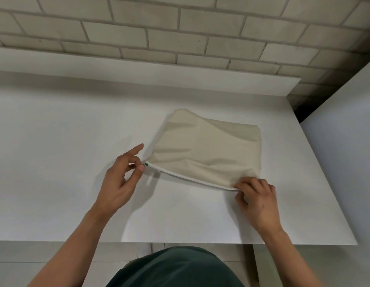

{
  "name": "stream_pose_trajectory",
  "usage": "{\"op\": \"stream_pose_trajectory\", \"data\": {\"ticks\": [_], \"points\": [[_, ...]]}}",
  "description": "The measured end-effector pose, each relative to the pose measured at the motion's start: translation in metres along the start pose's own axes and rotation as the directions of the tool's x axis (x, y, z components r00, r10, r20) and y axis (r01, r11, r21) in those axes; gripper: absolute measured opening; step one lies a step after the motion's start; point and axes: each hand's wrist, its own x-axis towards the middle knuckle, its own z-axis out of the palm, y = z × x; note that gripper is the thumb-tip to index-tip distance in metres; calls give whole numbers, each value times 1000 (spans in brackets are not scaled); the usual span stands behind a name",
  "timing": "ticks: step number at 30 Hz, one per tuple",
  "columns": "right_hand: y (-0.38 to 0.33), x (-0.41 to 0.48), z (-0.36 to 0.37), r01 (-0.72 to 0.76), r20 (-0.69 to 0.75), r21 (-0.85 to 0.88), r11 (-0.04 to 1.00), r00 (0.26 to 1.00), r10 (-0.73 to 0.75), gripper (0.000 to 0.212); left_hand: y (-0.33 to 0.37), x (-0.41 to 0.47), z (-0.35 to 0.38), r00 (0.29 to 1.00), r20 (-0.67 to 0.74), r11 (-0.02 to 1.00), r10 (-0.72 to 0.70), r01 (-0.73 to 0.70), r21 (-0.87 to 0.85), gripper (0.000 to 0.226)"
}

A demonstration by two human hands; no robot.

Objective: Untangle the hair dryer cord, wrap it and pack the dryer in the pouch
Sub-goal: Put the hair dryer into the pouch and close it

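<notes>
Pouch (207,150) — lumpy, interior unseen

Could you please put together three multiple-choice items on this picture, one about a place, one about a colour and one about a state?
1. Where on the pouch does the left hand have its grip?
A. on the zip pull at the left end of the near edge
B. on the far edge by the wall
C. in the middle of the cloth

2. What colour is the pouch?
A. black
B. cream
C. red

3. What is the right hand doing?
A. lying flat, away from the pouch
B. holding a cord
C. pinching the pouch's near right corner

Answers:
1 A, thumb and finger meet at the small green zip pull.
2 B, the cloth is pale cream on the white table.
3 C, its fingers curl over that corner.
</notes>
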Motion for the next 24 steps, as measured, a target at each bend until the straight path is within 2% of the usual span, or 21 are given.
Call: {"op": "stream_pose_trajectory", "data": {"ticks": [2,4,9,11,15,19,23,24], "points": [[11,-8,-10,7,-11,15,1000,1000,-6,18,5,5,6,997,71,996,-16,22,-86,8],[15,-11,-17,34,-6,34,999,999,-34,25,10,11,13,993,104,978,-49,68,-195,9],[28,-13,-31,28,37,183,983,999,-35,24,-2,32,33,982,2,950,-189,183,-253,10],[30,-11,-37,-31,42,309,950,999,19,18,-10,38,40,966,-20,942,-259,248,-227,12],[21,-1,-43,-197,44,499,844,978,202,26,-21,45,53,944,-3,941,-330,328,-79,11],[17,9,-37,-405,99,608,683,892,441,42,-19,51,60,947,49,943,-316,308,128,26],[20,10,-39,-531,252,634,561,829,499,62,-9,57,60,940,108,942,-325,311,130,23],[21,10,-40,-549,294,644,533,820,491,65,-7,58,61,933,142,940,-331,313,139,28]]}}
